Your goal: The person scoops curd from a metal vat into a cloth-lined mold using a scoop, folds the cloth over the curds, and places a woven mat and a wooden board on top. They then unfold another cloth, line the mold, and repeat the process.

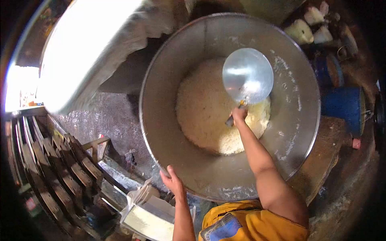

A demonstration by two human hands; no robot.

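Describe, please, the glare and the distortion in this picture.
Head view: the large shape at upper left is overexposed to white; the round metal pan carries bright glare; wide-angle distortion seems to bend the slats at lower left; the corners fall dark.

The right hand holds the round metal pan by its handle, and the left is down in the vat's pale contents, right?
Not quite: the head view shows the left hand on the vat's rim, not in the pale contents. The right hand does hold the round metal pan by its handle.
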